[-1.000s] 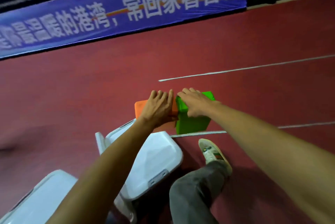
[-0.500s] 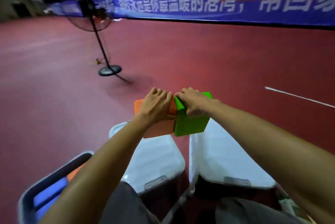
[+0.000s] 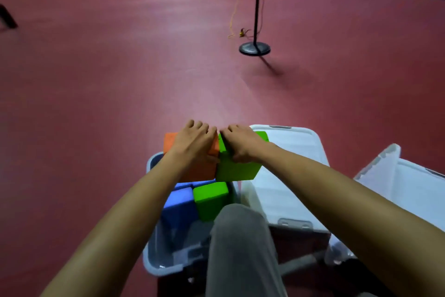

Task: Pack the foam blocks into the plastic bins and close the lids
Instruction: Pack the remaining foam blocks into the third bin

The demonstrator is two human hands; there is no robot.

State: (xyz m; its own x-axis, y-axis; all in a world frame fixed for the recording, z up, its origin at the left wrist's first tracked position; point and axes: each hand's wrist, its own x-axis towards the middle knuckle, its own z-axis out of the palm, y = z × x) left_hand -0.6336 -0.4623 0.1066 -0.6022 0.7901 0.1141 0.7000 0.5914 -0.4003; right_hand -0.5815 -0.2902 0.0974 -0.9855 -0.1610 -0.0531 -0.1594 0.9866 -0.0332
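My left hand [image 3: 192, 142] grips an orange foam block [image 3: 202, 169] from above. Beside it my right hand [image 3: 240, 143] grips a green foam block [image 3: 238, 170]. Both blocks hang side by side, touching, over the far end of an open grey-blue plastic bin [image 3: 154, 265]. Inside that bin lie a blue foam block [image 3: 179, 202] and another green foam block [image 3: 210, 200]. My knee hides the bin's near right part.
To the right stands a bin with a white lid [image 3: 289, 176] shut on it. Another white lid or bin [image 3: 409, 188] stands at the far right. A pedestal fan [image 3: 255, 47] with a yellow cord stands on the red floor ahead. Blue banners line the back.
I turned left with both blocks in my hands. They were over the red floor, then over the white lids, and now hang over the open bin. The fan came into view.
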